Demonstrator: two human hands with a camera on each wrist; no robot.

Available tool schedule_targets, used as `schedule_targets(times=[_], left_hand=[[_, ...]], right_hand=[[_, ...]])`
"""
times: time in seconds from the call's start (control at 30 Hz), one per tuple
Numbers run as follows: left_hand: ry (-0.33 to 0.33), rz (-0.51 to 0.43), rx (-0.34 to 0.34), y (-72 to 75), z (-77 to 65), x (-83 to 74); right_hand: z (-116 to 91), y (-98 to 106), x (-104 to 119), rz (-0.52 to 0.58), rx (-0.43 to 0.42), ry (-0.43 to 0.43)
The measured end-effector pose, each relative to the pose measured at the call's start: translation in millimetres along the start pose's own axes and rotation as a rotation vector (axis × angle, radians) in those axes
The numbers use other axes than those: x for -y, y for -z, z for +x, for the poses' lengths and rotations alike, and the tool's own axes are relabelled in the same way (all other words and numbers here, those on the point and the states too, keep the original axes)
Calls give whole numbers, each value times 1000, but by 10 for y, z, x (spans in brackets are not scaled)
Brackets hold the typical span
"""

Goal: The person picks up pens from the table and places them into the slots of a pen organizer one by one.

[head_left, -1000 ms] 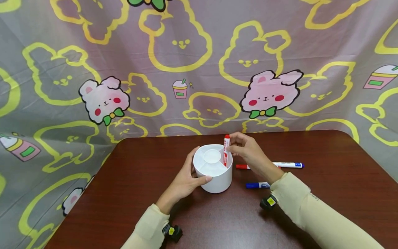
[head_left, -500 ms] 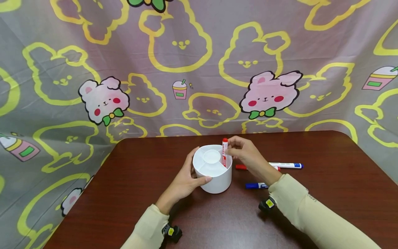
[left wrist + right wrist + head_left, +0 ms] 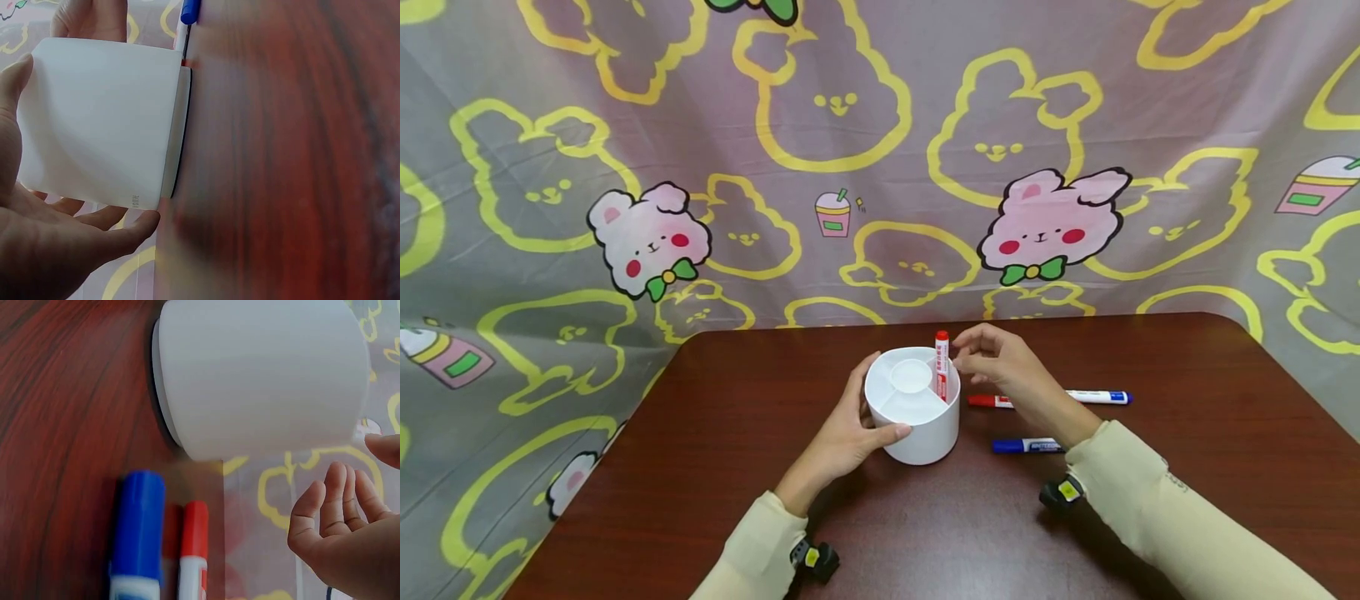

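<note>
A white round pen holder with compartments round a central cup stands on the table. My left hand grips it from the left, thumb on the front wall and fingers round the far side. In the right-hand compartment a red-capped marker stands nearly upright, its cap above the rim. Just right of that marker is my right hand, fingers loosely bent and holding nothing. The right wrist view shows the same hand with a gap between thumb and fingers, close to the holder's wall.
Right of the holder lie a red-capped marker, a blue-capped marker and a white marker with a blue end, partly covered by my right hand and wrist. A patterned curtain hangs behind the dark wooden table.
The red marker has gone down slightly into the holder and tilted a little left. My right hand has let go of it and drawn back to the right. My left hand keeps its hold.
</note>
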State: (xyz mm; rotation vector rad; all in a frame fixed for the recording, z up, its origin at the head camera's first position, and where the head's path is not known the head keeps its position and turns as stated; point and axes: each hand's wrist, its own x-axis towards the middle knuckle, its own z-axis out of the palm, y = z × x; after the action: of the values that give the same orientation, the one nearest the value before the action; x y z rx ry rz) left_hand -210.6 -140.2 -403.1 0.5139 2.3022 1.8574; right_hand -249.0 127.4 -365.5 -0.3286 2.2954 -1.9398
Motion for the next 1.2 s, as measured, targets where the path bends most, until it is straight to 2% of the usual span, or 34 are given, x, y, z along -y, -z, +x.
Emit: schedule_targets(times=[0.1, 0.43, 0.7, 0.93, 1.2], left_hand=[[1, 1, -6, 1, -9, -6], [11, 7, -20, -9, -24, -35], [22, -5, -23, -19, -34, -25], [21, -15, -38, -10, -73, -23], [32, 21, -62, 0, -97, -39]], right_hand=[[-52, 110, 7, -22, -6, 9], [-235, 509, -42, -83, -60, -38], [-331, 724, -95, -119, -81, -52], [-405, 915, -181, -148, -89, -24], [-484, 1112, -303, -197, -123, -52]])
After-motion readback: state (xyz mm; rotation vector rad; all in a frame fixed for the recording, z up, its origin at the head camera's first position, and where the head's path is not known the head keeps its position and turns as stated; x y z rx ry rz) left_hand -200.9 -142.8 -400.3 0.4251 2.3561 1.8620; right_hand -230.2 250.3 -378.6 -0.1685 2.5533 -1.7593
